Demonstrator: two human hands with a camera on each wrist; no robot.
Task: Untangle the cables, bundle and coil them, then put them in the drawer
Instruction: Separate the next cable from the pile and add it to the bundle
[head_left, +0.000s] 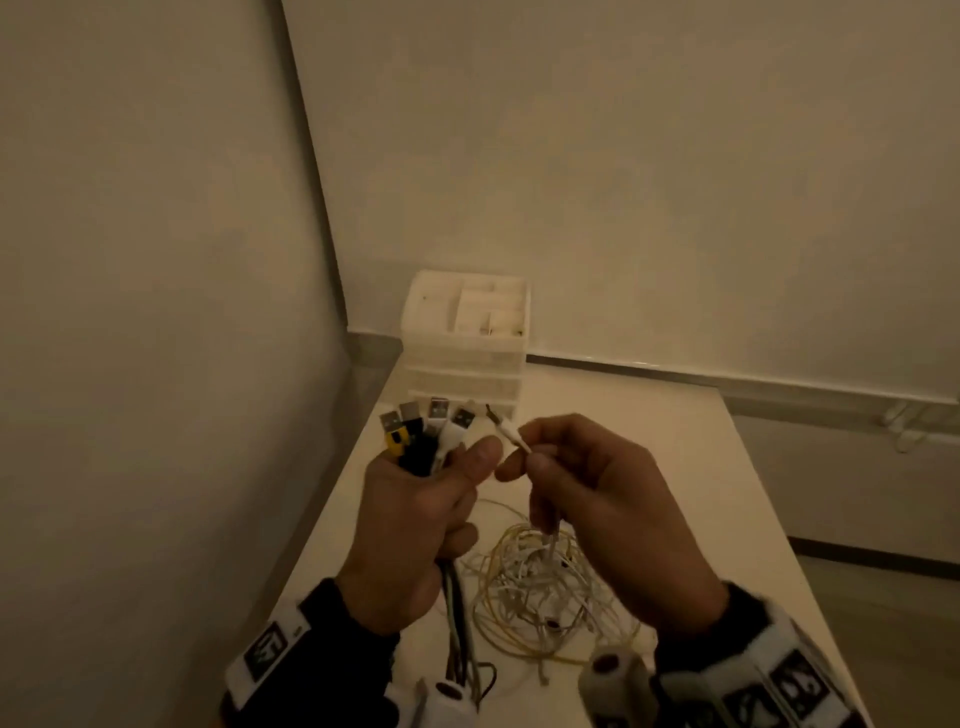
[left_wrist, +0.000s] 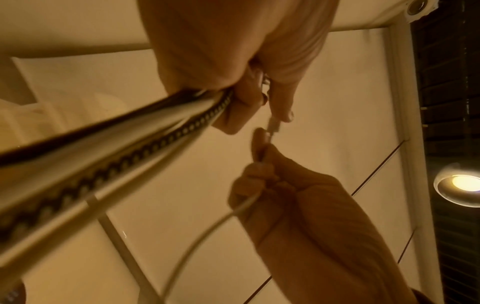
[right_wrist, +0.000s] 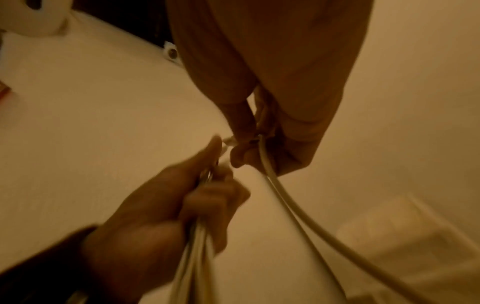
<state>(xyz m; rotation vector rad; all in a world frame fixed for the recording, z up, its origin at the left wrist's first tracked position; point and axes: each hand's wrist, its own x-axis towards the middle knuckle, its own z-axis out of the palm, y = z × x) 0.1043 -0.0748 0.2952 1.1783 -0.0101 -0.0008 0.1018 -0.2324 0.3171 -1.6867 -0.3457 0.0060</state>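
My left hand (head_left: 415, 499) grips a bundle of cables (head_left: 431, 441) upright, their USB plugs, yellow, black and white, fanned out above the fist. The cords hang below it (head_left: 457, 613). In the left wrist view the same bundle (left_wrist: 111, 160) runs out of my left hand (left_wrist: 228, 82). My right hand (head_left: 582, 483) pinches a thin white cable's plug (head_left: 511, 434) right beside the bundle; its cord (left_wrist: 207, 232) drops toward a tangle of white and yellowish cables (head_left: 540, 587) on the table. The right wrist view shows that cord (right_wrist: 298, 205) leaving my right hand (right_wrist: 259, 131).
A translucent white drawer unit (head_left: 465, 348) stands at the table's far end, by the wall corner, its top tray holding small boxes. The white table (head_left: 649, 441) is narrow, with a wall close on the left and floor to the right.
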